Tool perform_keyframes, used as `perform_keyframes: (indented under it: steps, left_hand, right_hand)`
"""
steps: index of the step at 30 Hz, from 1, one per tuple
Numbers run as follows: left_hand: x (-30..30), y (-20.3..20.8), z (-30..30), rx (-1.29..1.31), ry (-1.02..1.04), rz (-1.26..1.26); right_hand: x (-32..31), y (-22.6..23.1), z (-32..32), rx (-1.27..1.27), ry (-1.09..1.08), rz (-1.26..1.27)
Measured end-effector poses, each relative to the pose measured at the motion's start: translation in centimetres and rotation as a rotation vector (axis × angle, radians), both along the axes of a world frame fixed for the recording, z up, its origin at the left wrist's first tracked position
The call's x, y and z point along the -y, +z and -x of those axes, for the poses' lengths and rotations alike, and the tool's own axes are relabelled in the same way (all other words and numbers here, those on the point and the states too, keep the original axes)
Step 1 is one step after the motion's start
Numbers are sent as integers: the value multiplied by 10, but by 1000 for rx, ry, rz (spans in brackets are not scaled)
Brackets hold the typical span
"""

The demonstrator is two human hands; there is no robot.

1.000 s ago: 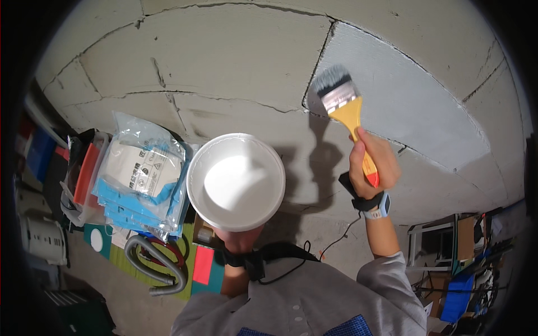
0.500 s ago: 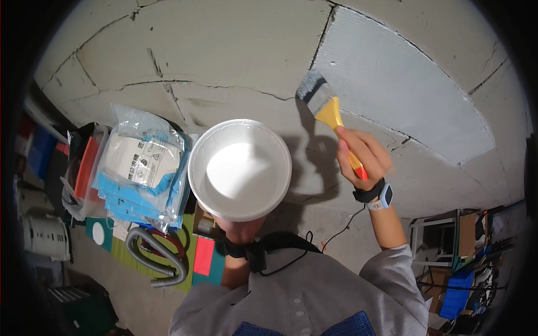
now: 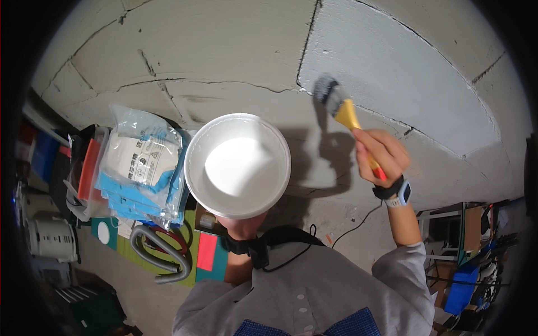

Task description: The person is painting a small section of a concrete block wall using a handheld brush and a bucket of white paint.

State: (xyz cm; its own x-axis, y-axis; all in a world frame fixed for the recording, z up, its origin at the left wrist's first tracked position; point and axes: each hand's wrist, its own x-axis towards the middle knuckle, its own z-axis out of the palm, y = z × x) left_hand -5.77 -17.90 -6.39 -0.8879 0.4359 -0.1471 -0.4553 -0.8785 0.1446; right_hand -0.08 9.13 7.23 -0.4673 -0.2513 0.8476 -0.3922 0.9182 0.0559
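Note:
My right hand is closed around the yellow, red-tipped handle of a flat paintbrush. Its dark bristles, coated with white paint, are at the lower left edge of a white-painted block in the wall; whether they press on it is hard to tell. A white plastic bucket with white paint inside is held up in front of me. Below its rim shows my left hand, supporting the bucket, with its fingers mostly hidden underneath.
Unpainted grey blocks with dark joints surround the painted one. Left of the bucket sits a pile of clear-and-blue plastic packages. A grey corrugated hose lies below them. A blue bin and racks stand at the lower right.
My right hand has moved the paintbrush rightward along the lower edge of the painted block, past its corner. The bucket stays held in my left hand, and the view has shifted slightly.

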Motion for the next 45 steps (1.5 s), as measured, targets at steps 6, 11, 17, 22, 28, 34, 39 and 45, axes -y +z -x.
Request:
perform_keyframes:
  steps: [6,11,17,22,28,34,39,45]
  left_hand:
    - [-5,5,1,101,-5,28]
    - [-10,3,1,165,-38,-4]
    - [-18,-1,1,149,-74,-45]
    - [-26,15,-3,184,-102,-61]
    - [-34,8,-1,-178,-80,241]
    - [-39,7,-1,-143,-110,150]
    - [-44,9,-5,-136,-128,117]
    - [-47,12,-7,-142,-148,110]
  right_hand:
    - [-9,7,17,85,-5,-10]
    - [-47,9,-32,26,-148,-43]
    - [-31,13,-22,-21,11,-49]
    - [-31,-2,2,72,16,16]
    - [-61,-3,-50,0,-197,87]
    - [-68,1,-90,-24,-403,64]
    - [-50,-1,-57,-33,-120,36]
    - [-75,-9,-64,-22,-214,163]
